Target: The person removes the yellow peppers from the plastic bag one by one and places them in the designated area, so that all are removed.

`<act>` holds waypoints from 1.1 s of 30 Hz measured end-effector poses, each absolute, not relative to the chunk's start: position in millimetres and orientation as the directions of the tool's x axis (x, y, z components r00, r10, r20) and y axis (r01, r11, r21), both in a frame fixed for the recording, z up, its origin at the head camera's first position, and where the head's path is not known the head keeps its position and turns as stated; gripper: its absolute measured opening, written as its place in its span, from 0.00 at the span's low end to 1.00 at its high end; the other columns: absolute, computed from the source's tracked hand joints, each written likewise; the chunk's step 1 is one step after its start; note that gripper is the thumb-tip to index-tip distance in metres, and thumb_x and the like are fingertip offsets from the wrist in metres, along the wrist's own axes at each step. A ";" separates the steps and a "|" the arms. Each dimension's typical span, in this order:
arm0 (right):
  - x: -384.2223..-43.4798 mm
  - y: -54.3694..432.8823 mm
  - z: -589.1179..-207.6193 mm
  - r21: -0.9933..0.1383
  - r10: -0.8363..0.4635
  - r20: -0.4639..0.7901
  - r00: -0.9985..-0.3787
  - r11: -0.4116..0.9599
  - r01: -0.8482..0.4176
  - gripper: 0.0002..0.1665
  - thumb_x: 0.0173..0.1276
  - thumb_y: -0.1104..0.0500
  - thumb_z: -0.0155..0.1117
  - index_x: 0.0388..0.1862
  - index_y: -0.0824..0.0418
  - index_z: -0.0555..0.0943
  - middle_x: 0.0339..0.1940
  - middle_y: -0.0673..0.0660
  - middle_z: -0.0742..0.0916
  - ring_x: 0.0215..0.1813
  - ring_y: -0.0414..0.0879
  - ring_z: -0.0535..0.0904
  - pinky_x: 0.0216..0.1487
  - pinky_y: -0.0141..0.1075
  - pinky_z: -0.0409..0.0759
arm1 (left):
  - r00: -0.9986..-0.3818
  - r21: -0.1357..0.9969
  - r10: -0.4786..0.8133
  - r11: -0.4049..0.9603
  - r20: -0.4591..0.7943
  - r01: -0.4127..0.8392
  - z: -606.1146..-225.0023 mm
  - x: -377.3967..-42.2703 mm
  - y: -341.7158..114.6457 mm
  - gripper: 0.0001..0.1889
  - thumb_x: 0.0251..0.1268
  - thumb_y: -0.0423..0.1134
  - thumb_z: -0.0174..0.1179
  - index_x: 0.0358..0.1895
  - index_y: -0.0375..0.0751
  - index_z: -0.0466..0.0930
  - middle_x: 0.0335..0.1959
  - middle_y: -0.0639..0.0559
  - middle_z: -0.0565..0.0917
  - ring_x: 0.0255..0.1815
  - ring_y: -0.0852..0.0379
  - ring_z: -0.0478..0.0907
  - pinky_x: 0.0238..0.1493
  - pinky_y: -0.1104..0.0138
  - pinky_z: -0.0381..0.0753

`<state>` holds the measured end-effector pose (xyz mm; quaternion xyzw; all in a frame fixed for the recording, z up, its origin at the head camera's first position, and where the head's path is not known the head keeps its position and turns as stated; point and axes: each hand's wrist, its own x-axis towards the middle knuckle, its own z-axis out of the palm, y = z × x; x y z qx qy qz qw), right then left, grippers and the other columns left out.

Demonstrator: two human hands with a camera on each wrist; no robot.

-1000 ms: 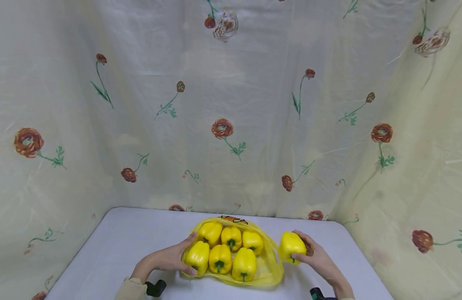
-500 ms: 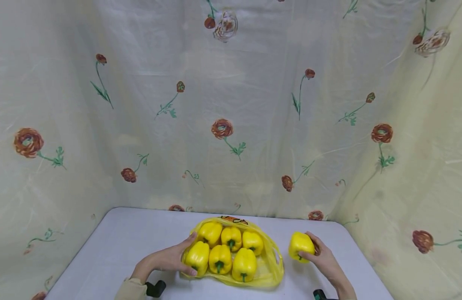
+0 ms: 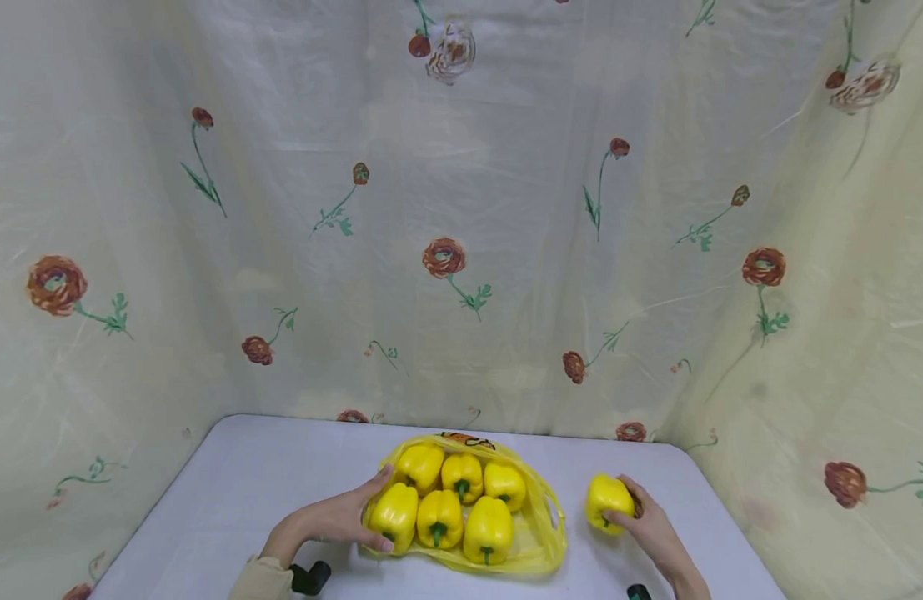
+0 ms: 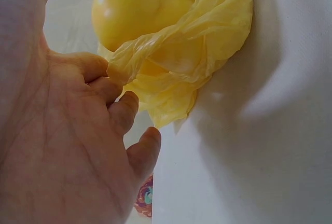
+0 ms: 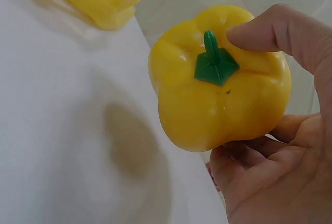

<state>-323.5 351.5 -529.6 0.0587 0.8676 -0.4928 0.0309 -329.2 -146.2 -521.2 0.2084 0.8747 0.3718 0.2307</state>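
A yellow plastic bag (image 3: pixel 539 533) lies spread on the table with several glossy yellow bell peppers (image 3: pixel 489 529) in it, green stems toward me. My left hand (image 3: pixel 339 515) holds the bag's left end, thumb at the front and fingers farther back. In the left wrist view, bent fingertips (image 4: pixel 124 111) meet the crumpled plastic film (image 4: pixel 171 63) beside a pepper. To the right of the bag, my right hand (image 3: pixel 652 527) grips one yellow pepper (image 3: pixel 608 504) between thumb and fingers. The right wrist view shows that pepper's green stem (image 5: pixel 215 66) and its shadow on the white surface.
The white table (image 3: pixel 281 467) ends at a back edge in front of a pale curtain (image 3: pixel 521 275) printed with flowers. Curtain also hangs at the left and right sides. A dark device part (image 3: pixel 311 577) sits at my left wrist.
My right hand has carried its pepper rightward, away from the bag, and then slightly toward me and lower. The left hand and the bag stay where they were.
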 end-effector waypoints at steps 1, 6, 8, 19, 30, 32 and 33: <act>-324.1 352.0 -531.3 -0.852 0.073 -0.118 -0.990 0.505 0.139 0.53 0.64 0.50 0.66 0.77 0.68 0.49 0.76 0.71 0.58 0.74 0.65 0.56 0.74 0.58 0.56 | -0.807 0.746 0.536 0.637 -0.249 0.193 -521.4 -329.1 -146.1 0.61 0.50 0.62 0.68 0.79 0.48 0.34 0.80 0.43 0.40 0.79 0.38 0.44 0.72 0.36 0.50; -328.3 353.1 -537.2 -0.845 0.076 -0.148 -0.986 0.509 0.166 0.53 0.63 0.50 0.66 0.76 0.69 0.48 0.76 0.72 0.57 0.75 0.67 0.53 0.75 0.60 0.53 | -0.810 0.742 0.535 0.639 -0.242 0.200 -521.7 -329.6 -146.6 0.61 0.50 0.62 0.68 0.79 0.48 0.34 0.80 0.43 0.41 0.79 0.38 0.44 0.72 0.36 0.50; -329.9 354.2 -540.5 -0.844 0.072 -0.154 -0.986 0.508 0.169 0.53 0.63 0.51 0.67 0.76 0.69 0.48 0.76 0.72 0.56 0.75 0.67 0.52 0.75 0.60 0.52 | -0.810 0.740 0.535 0.641 -0.239 0.205 -522.0 -329.9 -146.8 0.61 0.50 0.63 0.68 0.79 0.48 0.34 0.80 0.43 0.41 0.79 0.38 0.44 0.72 0.37 0.50; -333.3 356.5 -552.6 -0.841 0.085 -0.196 -0.977 0.498 0.212 0.56 0.60 0.50 0.69 0.76 0.68 0.48 0.76 0.73 0.55 0.76 0.69 0.49 0.75 0.60 0.51 | -0.812 0.742 0.529 0.642 -0.246 0.194 -523.8 -330.6 -145.8 0.61 0.50 0.63 0.69 0.79 0.48 0.34 0.80 0.43 0.41 0.79 0.38 0.45 0.72 0.36 0.50; -332.6 355.6 -554.8 -0.832 0.112 -0.181 -0.977 0.513 0.212 0.62 0.58 0.42 0.71 0.76 0.71 0.47 0.74 0.74 0.57 0.73 0.70 0.54 0.73 0.60 0.57 | -0.804 0.759 0.541 0.623 -0.247 0.186 -527.9 -333.3 -147.1 0.61 0.51 0.62 0.68 0.79 0.47 0.34 0.80 0.42 0.41 0.79 0.38 0.44 0.72 0.36 0.49; -332.8 355.3 -555.0 -0.831 0.114 -0.179 -0.977 0.513 0.212 0.63 0.58 0.41 0.71 0.76 0.71 0.47 0.74 0.74 0.57 0.73 0.70 0.55 0.73 0.60 0.57 | -0.804 0.759 0.540 0.624 -0.249 0.185 -527.4 -333.0 -147.2 0.61 0.51 0.62 0.68 0.79 0.47 0.34 0.80 0.42 0.41 0.79 0.38 0.44 0.72 0.36 0.49; -332.9 355.2 -554.9 -0.831 0.112 -0.177 -0.978 0.515 0.209 0.63 0.58 0.41 0.71 0.76 0.71 0.47 0.74 0.75 0.57 0.73 0.70 0.55 0.73 0.60 0.57 | -0.804 0.761 0.540 0.623 -0.249 0.183 -527.3 -333.2 -147.1 0.61 0.51 0.62 0.68 0.79 0.47 0.34 0.80 0.42 0.41 0.79 0.38 0.44 0.72 0.36 0.49</act>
